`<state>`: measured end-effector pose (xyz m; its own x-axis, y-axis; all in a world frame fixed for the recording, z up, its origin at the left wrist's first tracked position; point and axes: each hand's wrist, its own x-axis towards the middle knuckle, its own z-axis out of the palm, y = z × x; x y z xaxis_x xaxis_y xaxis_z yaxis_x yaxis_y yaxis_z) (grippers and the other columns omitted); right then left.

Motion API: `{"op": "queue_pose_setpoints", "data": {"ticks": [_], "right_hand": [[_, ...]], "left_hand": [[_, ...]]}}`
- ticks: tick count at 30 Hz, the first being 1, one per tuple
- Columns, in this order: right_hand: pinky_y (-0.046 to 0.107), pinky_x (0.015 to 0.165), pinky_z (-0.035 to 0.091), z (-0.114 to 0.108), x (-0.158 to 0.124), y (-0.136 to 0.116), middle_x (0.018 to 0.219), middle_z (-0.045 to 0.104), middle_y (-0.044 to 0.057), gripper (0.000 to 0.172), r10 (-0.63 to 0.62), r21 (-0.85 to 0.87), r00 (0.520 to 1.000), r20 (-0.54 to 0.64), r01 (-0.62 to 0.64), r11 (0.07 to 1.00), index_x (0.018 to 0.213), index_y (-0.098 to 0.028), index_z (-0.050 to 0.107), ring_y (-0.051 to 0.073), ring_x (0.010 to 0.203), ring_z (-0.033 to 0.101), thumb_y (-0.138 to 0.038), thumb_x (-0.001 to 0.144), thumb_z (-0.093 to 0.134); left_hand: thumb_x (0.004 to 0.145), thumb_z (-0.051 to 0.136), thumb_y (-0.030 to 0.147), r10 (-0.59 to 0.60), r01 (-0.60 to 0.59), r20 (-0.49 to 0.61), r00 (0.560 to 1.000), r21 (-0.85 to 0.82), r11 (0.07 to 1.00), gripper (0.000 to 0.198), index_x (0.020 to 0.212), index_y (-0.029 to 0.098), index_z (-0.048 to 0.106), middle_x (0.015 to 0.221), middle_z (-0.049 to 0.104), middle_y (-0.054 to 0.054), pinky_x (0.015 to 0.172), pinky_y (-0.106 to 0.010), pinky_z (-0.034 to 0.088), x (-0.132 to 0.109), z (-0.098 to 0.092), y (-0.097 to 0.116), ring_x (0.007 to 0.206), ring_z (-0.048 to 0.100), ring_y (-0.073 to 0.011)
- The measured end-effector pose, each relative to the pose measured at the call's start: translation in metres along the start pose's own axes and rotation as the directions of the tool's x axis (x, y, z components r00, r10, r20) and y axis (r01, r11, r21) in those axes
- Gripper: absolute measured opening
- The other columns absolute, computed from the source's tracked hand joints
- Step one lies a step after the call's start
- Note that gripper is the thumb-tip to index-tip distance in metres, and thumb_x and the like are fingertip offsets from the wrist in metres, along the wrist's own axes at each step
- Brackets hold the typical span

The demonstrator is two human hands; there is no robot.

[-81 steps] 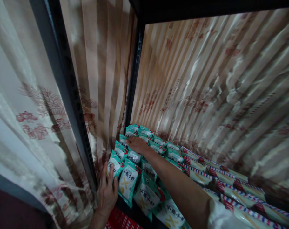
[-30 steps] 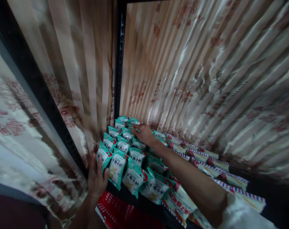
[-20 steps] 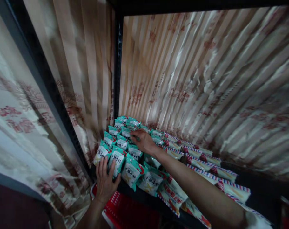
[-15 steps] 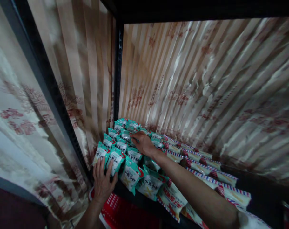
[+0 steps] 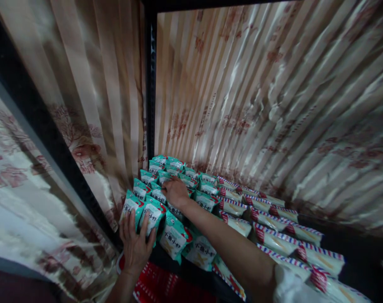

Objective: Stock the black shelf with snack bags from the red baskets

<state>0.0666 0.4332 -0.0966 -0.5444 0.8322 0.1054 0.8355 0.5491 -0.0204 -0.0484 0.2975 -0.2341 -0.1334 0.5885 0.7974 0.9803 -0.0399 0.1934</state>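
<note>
Teal-and-white snack bags (image 5: pixel 174 237) stand upright in close rows on a dark shelf. My left hand (image 5: pixel 135 242) has its fingers spread against the faces of two front bags at the left corner, the nearer being a teal bag (image 5: pixel 130 204). My right hand (image 5: pixel 176 191) reaches over the front row into the middle of the rows. Its fingers are bent down and closed at the top of a snack bag (image 5: pixel 158 193); the fingertips are partly hidden. The right forearm covers some of the bags behind and below it.
Rows of snack bags with red-and-blue striped edges (image 5: pixel 273 240) stand to the right. A red perforated basket (image 5: pixel 160 280) is below the shelf edge. A black post (image 5: pixel 151 84) rises at the back corner, another slants at left. Creased printed sheeting (image 5: pixel 242 97) lines both sides.
My right hand has moved left and slightly toward the front, uncovering bags behind it. My left hand stays against the front bags. The view has shifted slightly.
</note>
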Motion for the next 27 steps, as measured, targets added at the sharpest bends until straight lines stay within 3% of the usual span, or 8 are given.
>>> {"op": "queue_pose_setpoints", "data": {"ticks": [8, 13, 17, 21, 24, 27], "right_hand": [[0.028, 0.080, 0.042, 0.006, 0.004, -0.001, 0.084, 0.073, 0.008, 0.025, 0.041, -0.007, 0.999, -0.019, -0.041, 0.999, 0.086, -0.018, 0.072, 0.021, 0.092, 0.061, -0.019, 0.085, 0.047], [0.028, 0.093, 0.036, 0.006, 0.003, -0.001, 0.084, 0.073, 0.007, 0.023, 0.017, 0.016, 1.000, -0.009, -0.017, 1.000, 0.086, -0.018, 0.071, 0.019, 0.087, 0.062, -0.019, 0.085, 0.048], [0.031, 0.095, 0.035, -0.001, -0.005, 0.000, 0.092, 0.072, 0.008, 0.020, -0.007, 0.067, 0.998, -0.059, 0.010, 0.998, 0.093, -0.018, 0.069, 0.020, 0.094, 0.061, -0.025, 0.085, 0.052], [0.032, 0.096, 0.036, -0.012, -0.014, 0.012, 0.105, 0.069, 0.009, 0.024, -0.003, 0.121, 0.982, -0.187, 0.027, 0.992, 0.104, -0.017, 0.066, 0.021, 0.102, 0.057, -0.025, 0.087, 0.050], [0.031, 0.091, 0.040, -0.022, -0.024, 0.020, 0.101, 0.070, 0.008, 0.024, 0.014, 0.162, 0.973, -0.231, 0.024, 0.986, 0.102, -0.018, 0.067, 0.020, 0.098, 0.059, -0.025, 0.089, 0.048], [0.030, 0.085, 0.042, -0.034, -0.043, 0.020, 0.095, 0.071, 0.004, 0.025, -0.083, 0.209, 0.977, -0.197, 0.125, 0.970, 0.100, -0.021, 0.068, 0.019, 0.093, 0.060, -0.031, 0.091, 0.046]], "left_hand": [[0.076, 0.065, 0.024, -0.031, 0.029, -0.038, 0.999, -0.042, 0.999, 0.057, 0.130, 0.027, 0.048, 0.152, 0.017, -0.012, 0.104, -0.061, 0.026, -0.001, 0.004, 0.001, 0.135, 0.024, -0.0391], [0.076, 0.064, 0.026, -0.038, 0.038, -0.009, 0.999, -0.028, 0.999, 0.055, 0.129, 0.025, 0.049, 0.152, 0.015, -0.012, 0.105, -0.060, 0.024, 0.000, 0.003, 0.001, 0.135, 0.022, -0.0395], [0.077, 0.062, 0.030, -0.044, 0.044, 0.018, 0.999, -0.024, 0.999, 0.058, 0.132, 0.022, 0.046, 0.151, 0.015, -0.014, 0.106, -0.059, 0.023, 0.000, 0.002, -0.001, 0.136, 0.020, -0.0395], [0.079, 0.059, 0.031, -0.021, 0.018, -0.030, 0.999, -0.078, 0.997, 0.062, 0.137, 0.021, 0.039, 0.151, 0.016, -0.015, 0.107, -0.058, 0.021, -0.005, 0.001, -0.004, 0.136, 0.019, -0.0384], [0.082, 0.054, 0.028, 0.003, -0.007, -0.032, 0.999, -0.120, 0.993, 0.058, 0.137, 0.020, 0.038, 0.151, 0.018, -0.015, 0.108, -0.056, 0.020, -0.012, -0.001, -0.005, 0.137, 0.020, -0.0361], [0.082, 0.054, 0.026, 0.037, -0.038, -0.011, 0.999, -0.152, 0.988, 0.058, 0.137, 0.020, 0.038, 0.151, 0.017, -0.015, 0.107, -0.056, 0.021, -0.020, -0.005, -0.003, 0.136, 0.021, -0.0356]]}}
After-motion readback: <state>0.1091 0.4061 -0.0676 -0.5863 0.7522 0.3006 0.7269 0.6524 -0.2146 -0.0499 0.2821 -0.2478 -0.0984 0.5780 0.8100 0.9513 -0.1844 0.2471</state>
